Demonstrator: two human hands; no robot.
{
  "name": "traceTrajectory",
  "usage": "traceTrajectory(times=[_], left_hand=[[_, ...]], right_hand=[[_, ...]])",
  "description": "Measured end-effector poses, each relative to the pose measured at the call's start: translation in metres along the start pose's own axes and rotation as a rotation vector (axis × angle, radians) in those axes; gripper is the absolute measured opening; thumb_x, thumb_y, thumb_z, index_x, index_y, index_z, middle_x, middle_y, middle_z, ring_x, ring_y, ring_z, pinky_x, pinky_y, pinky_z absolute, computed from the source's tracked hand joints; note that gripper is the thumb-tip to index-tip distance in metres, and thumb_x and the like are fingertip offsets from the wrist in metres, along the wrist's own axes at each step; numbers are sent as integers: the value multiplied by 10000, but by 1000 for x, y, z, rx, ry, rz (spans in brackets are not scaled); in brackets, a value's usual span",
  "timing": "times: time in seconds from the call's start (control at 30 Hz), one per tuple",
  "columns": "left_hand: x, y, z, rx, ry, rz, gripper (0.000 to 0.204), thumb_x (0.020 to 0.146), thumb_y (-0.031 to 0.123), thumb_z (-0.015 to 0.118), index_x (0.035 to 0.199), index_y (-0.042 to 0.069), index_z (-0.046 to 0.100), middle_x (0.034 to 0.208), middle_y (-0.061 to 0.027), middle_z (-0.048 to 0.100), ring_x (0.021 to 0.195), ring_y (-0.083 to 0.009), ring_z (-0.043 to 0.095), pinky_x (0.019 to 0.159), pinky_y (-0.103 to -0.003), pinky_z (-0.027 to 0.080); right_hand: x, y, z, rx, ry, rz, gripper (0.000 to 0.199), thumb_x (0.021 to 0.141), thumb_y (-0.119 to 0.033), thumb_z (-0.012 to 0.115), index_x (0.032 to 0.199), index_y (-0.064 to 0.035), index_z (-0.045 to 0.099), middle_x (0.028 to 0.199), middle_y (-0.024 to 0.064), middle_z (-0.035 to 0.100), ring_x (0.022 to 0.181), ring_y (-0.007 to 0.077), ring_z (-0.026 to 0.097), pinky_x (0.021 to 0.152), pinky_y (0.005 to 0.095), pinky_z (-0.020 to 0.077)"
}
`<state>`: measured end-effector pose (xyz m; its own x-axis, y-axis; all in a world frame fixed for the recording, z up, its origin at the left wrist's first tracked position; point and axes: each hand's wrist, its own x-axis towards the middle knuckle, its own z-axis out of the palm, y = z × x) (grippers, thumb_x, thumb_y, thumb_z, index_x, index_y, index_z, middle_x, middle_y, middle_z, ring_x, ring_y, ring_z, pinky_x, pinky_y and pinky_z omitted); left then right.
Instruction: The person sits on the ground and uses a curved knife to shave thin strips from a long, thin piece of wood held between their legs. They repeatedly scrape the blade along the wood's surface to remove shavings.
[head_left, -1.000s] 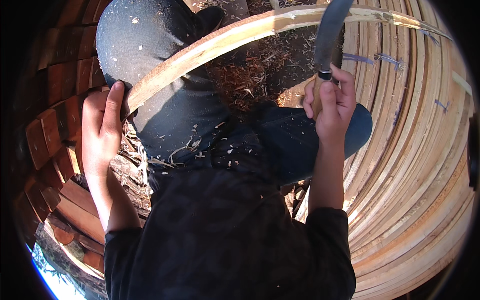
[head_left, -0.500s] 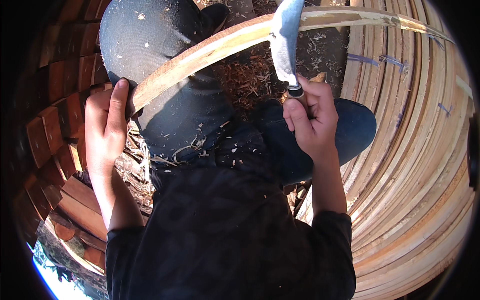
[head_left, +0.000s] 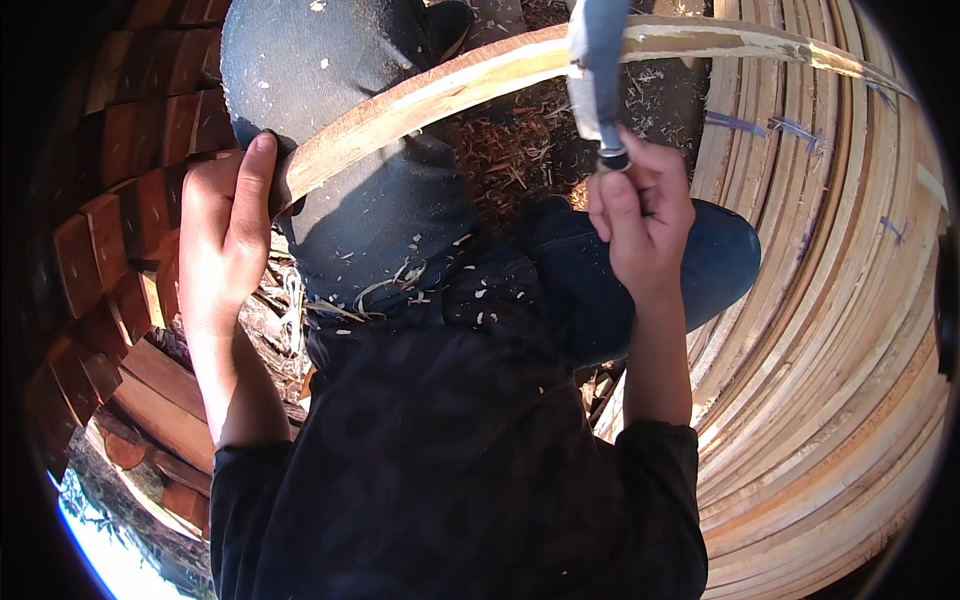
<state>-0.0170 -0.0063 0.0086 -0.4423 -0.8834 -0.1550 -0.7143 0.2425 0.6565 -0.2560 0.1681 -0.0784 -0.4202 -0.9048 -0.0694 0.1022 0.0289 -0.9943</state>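
The left hand (head_left: pixel 222 228) clasps the near-left end of the curved wooden strip (head_left: pixel 450 90), which lies over the left trouser leg (head_left: pixel 325 80), apparently for support. The right hand (head_left: pixel 642 215) grips the knife (head_left: pixel 598 75) by its handle (head_left: pixel 613 161), likely for control; its blade (head_left: pixel 600 55) crosses the strip, contact unclear.

Strong sunlight casts hard shadows on the trousers (head_left: pixel 390 225); fisheye edges darken.
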Motion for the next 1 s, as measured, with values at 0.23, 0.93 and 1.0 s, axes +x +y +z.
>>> traceTrajectory(times=[0.23,0.93,1.0], left_hand=[[-1,-6,-2,-31,1,37,406,947,192,517,605,-25,494,497,-33,394,477,-98,343,454,-290,286],[5,-3,-7,-53,-105,-21,453,962,209,474,571,-21,470,460,-9,386,456,-72,336,430,-296,265],[2,-5,-6,-76,-89,-54,453,962,209,473,573,-23,477,462,-12,396,460,-73,342,435,-295,277]], right_hand=[[2,0,3,260,194,6,280,906,-47,548,1174,-23,470,679,32,513,560,56,457,512,199,371],[-16,2,24,463,-106,274,222,997,-195,380,1051,-11,492,625,70,519,449,66,425,367,194,320],[-17,4,17,694,-220,378,267,1004,-241,355,1055,-12,483,609,90,492,439,92,436,331,204,319]])
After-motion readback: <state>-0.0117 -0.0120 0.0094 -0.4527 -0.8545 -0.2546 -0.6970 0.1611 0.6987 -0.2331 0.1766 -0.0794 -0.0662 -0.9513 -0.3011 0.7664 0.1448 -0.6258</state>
